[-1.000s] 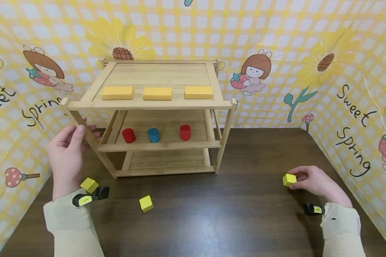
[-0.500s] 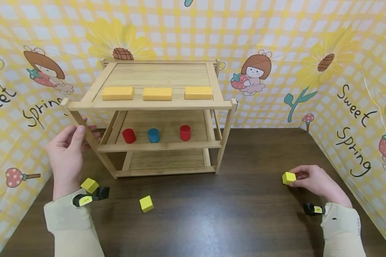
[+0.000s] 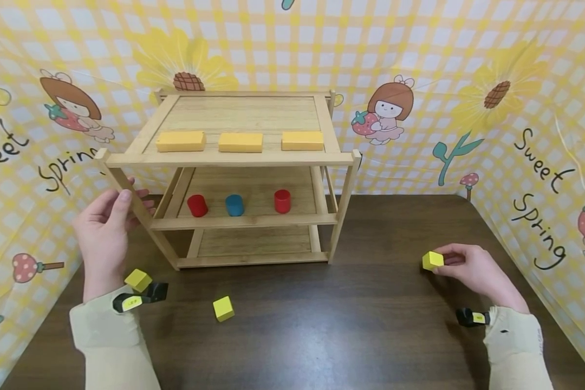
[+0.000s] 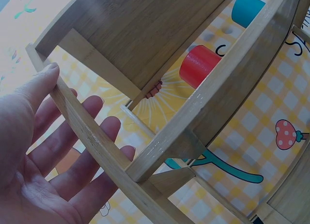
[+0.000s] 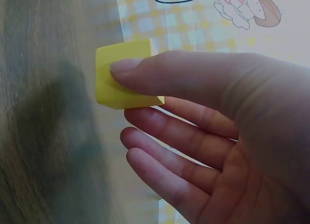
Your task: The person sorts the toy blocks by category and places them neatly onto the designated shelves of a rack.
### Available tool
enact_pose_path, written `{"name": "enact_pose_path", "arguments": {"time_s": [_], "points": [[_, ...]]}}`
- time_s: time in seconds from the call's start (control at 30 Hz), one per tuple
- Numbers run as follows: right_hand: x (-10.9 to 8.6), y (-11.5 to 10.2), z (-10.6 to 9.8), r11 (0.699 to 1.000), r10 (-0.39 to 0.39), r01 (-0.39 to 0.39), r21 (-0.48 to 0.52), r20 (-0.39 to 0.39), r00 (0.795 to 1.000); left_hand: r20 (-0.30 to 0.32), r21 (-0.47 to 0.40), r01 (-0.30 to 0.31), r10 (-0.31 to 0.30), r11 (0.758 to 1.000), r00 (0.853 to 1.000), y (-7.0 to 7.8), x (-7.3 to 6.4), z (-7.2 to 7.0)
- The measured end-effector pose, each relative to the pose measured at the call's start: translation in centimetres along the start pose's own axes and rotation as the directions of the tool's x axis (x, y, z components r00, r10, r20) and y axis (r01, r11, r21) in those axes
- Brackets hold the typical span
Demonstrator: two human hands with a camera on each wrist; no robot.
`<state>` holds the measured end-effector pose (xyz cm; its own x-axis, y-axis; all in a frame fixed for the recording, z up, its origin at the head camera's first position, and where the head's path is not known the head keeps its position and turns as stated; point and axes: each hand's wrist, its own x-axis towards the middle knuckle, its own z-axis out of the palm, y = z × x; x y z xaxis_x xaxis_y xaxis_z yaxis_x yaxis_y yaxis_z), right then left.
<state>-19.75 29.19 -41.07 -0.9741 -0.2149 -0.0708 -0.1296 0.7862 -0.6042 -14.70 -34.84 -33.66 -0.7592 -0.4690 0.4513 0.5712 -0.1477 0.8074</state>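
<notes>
My left hand (image 3: pixel 102 227) holds the left front post of a three-tier wooden shelf rack (image 3: pixel 244 220). In the left wrist view the thumb (image 4: pixel 46 81) lies against the post and the other fingers pass behind it. Away to the right, my right hand (image 3: pixel 478 271) pinches a yellow cube (image 3: pixel 433 261) above the table, the thumb flat on one face in the right wrist view. Two more yellow cubes lie on the table: one cube (image 3: pixel 138 280) beside the left wrist, another cube (image 3: pixel 223 308) in front of the rack.
Three yellow-orange blocks (image 3: pixel 240 143) line the rack's top tier. On its middle tier stand a red cylinder (image 3: pixel 197 206), a blue cylinder (image 3: pixel 234 205) and another red cylinder (image 3: pixel 282 201). A patterned cloth (image 3: pixel 283 49) encloses the dark wooden table (image 3: pixel 322 325) at back and sides.
My right hand has moved slightly forward and left with the yellow cube. My left hand stays at the post. The whole head view has shifted a little.
</notes>
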Motion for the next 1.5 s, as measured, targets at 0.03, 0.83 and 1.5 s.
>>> {"name": "enact_pose_path", "arguments": {"time_s": [0.03, 0.83, 1.5], "points": [[0.0, -0.1, 0.0, 1.000, 0.001, -0.001, 0.001, -0.004, 1.000, 0.001, 0.004, -0.001, 0.001, 1.000, 1.000, 0.0, 0.0, 0.0], [0.9, -2.7, 0.6, 0.994, -0.086, 0.089, 0.056, -0.063, 0.994, -0.001, -0.006, -0.002, 0.002, 1.000, 1.000, 0.0, 0.1, 0.1], [1.4, -5.1, 1.4, 0.987, -0.146, 0.153, 0.053, -0.120, 0.982, -0.013, -0.010, 0.005, -0.005, 1.000, 1.000, 0.0, 0.0, 0.1]]}}
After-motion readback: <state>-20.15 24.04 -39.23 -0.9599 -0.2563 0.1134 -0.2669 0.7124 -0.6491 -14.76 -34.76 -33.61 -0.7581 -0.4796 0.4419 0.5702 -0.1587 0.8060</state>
